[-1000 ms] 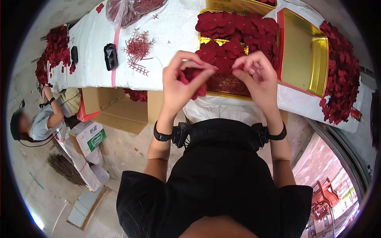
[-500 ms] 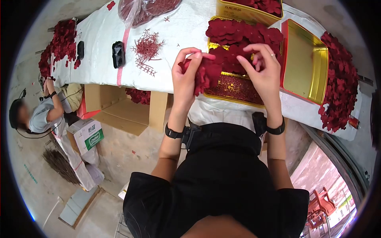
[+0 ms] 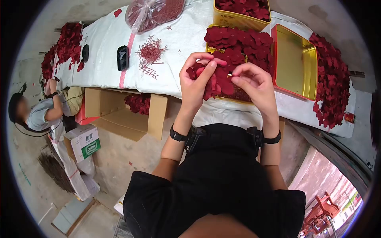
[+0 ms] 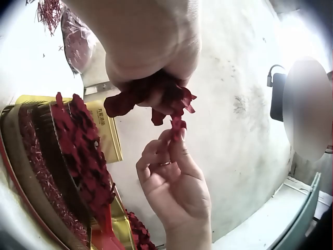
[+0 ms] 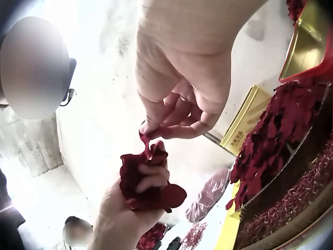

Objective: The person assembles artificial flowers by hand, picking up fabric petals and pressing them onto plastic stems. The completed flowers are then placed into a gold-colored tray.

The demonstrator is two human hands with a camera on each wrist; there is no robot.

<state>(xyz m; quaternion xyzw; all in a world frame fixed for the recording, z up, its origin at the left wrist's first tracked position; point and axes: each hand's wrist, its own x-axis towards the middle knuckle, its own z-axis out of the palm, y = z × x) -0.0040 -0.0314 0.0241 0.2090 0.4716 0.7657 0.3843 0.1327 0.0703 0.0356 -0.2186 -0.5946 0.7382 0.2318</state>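
Observation:
In my left hand [image 3: 193, 85] I hold a bunch of dark red flower-shaped cloth petals [image 5: 143, 182], fingers curled round it. The thumb and forefinger of my right hand [image 3: 256, 84] pinch a thin red tip at the end of this bunch, as both wrist views show. The other right fingers are bent, one wearing a ring. Both hands are raised over the near side of a gold tin [image 4: 112, 130]. Stacked red petals [image 3: 238, 39] fill its far part, and small red stem-like bits [image 4: 36, 172] lie in its near compartment.
Behind stands another gold tin [image 3: 228, 19] with petals; at right, a red-rimmed tin [image 3: 295, 65] beside a petal heap [image 3: 331, 79]. Left on the white-covered table lie red sprigs [image 3: 151, 50], a plastic bag [image 3: 158, 16] and a black object [image 3: 123, 58]. A person [image 3: 45, 109] works at far left.
Half a second ago the right hand was apart from the bunch with thumb and forefinger spread; now it has come in and pinches the bunch's tip. The head view has shifted slightly.

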